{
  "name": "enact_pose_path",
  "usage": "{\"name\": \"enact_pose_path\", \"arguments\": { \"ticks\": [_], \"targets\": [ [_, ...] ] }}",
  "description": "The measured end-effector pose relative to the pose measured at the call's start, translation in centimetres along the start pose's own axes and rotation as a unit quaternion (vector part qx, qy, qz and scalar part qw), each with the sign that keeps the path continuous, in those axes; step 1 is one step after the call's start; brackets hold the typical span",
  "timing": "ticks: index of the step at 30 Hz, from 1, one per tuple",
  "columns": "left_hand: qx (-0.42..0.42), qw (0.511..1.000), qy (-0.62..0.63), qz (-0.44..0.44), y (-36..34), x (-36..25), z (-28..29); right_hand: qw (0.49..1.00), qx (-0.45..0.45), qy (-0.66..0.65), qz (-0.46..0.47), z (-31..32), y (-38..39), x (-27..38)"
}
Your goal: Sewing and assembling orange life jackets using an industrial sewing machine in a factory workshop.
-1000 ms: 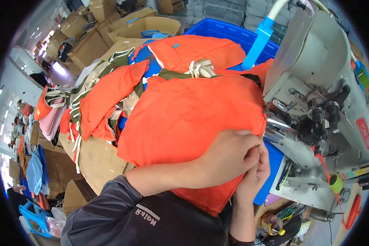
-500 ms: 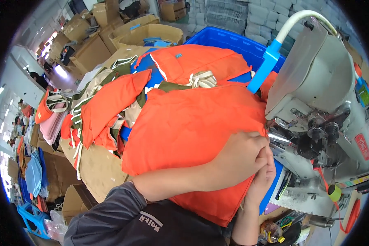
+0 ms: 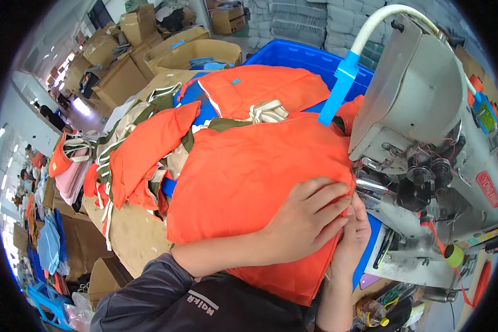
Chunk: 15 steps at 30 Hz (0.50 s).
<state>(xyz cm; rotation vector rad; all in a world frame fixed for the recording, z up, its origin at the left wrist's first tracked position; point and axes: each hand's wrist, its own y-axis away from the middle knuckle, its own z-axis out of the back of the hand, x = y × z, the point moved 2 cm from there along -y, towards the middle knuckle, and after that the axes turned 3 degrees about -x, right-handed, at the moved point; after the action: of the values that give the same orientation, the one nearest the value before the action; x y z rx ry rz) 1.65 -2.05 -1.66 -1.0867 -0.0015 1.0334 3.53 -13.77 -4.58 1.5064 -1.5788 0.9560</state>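
Observation:
A large orange fabric piece [image 3: 238,182] with a stitched edge lies in front of me, reaching up to the grey sewing machine [image 3: 415,105] on the right. My left hand [image 3: 307,218] rests on top of it near its right edge, fingers spread over the cloth. Just beyond that edge, my right hand [image 3: 355,235] is closed with bent fingers on the fabric's border, close below the machine's metal arm. The cloth partly hides the right fingertips. My two hands nearly touch at the edge.
More orange pieces [image 3: 155,138] with white and olive trim are heaped at the left. Behind stand a blue crate [image 3: 310,55] and cardboard boxes [image 3: 191,50]. A white hose with a blue nozzle [image 3: 337,91] hangs over the cloth. A yellow-capped bottle [image 3: 371,312] is at the lower right.
My left hand has uncurled from beside the right hand and spread over the cloth, moving slightly left and down. The right hand stays at the edge. The view has shifted a little.

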Motion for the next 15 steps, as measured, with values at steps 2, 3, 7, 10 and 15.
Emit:
{"name": "enact_pose_path", "arguments": {
  "ticks": [2, 3, 7, 10, 15],
  "targets": [
    [0.060, 0.998, -0.017, -0.032, 0.1, 0.2, 0.1, 0.998, 0.037, 0.054, 0.013, 1.1, 0.4, 0.1],
    [0.060, 0.998, -0.016, -0.031, 0.1, 0.3, 0.3, 0.991, 0.076, 0.106, 0.026, 1.7, 0.7, 0.1],
    [0.088, 0.994, -0.042, -0.055, 0.2, -0.2, 0.1, 0.985, 0.087, 0.150, 0.014, 2.6, 1.6, -0.1],
    [0.083, 0.993, -0.048, -0.061, 0.3, -0.5, -0.2, 0.995, 0.053, 0.083, 0.032, 1.8, 1.8, -0.5],
    [0.077, 0.994, -0.038, -0.060, -0.3, -0.3, -0.5, 0.996, 0.067, 0.048, 0.037, 1.5, 1.0, -0.3]
  ]
}}
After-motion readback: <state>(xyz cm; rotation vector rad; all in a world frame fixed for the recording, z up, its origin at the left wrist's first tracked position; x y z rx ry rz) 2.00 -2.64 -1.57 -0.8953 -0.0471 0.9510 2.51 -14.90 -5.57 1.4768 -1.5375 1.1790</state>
